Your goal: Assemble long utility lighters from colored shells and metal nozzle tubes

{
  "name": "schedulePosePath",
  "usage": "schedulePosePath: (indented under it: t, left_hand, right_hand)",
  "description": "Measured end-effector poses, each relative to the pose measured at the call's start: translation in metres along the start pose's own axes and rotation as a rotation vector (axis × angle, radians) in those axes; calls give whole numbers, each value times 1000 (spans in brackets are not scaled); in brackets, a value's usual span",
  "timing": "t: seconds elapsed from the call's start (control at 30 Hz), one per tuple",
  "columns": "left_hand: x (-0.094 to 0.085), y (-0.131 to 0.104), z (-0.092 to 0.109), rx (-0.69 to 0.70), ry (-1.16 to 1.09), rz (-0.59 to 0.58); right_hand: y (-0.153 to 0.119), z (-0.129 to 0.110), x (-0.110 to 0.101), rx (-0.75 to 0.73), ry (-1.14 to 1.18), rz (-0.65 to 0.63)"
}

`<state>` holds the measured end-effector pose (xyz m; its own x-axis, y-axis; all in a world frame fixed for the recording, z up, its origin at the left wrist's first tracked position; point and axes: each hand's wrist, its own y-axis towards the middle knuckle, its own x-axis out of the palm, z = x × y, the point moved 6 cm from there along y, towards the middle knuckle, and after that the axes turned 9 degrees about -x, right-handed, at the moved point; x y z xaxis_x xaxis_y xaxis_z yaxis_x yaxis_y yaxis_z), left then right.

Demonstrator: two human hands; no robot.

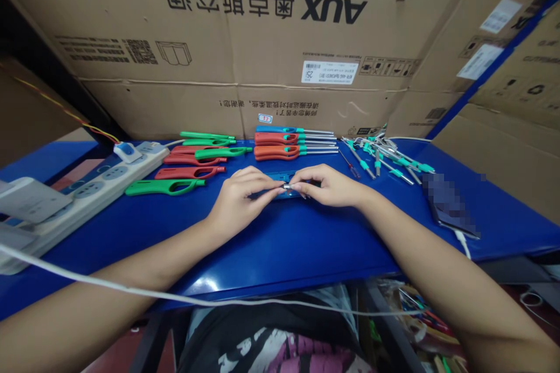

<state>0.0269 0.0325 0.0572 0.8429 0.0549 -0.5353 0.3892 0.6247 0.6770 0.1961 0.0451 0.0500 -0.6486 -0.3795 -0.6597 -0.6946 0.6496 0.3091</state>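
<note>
My left hand (242, 195) and my right hand (330, 185) meet over the middle of the blue table. Both are closed in a pinch, thumb against fingertips, on a small metal piece (287, 186); its exact kind is too small to make out. Right behind and below the fingertips lies a flat blue plastic part (282, 176), partly covered by the hands. Beyond them sit several stacked lighters, an orange one (276, 152) in front and a blue one (275, 129) at the back, their metal tubes pointing right.
Red (188, 172) and green (153, 187) lighter handles lie left, beside a white power strip (100, 186). Metal tubes with teal collars (396, 171), a screwdriver (350, 164) and a phone (450, 207) are on the right. A carton (210, 99) stands behind; a white cable (188, 298) crosses in front.
</note>
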Motion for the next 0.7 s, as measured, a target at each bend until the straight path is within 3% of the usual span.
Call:
schedulePosePath:
  t: [0.47,0.6,0.7]
  left_hand:
    - [4,0,0,59,-20,-74]
    - [8,0,-5,-1,-98,-129]
    - [11,1,-12,-123,-136,-161]
  right_hand:
    - [-3,4,6,93,125,-113]
    - [-4,5,8,104,99,-137]
    - [-4,5,9,94,65,-145]
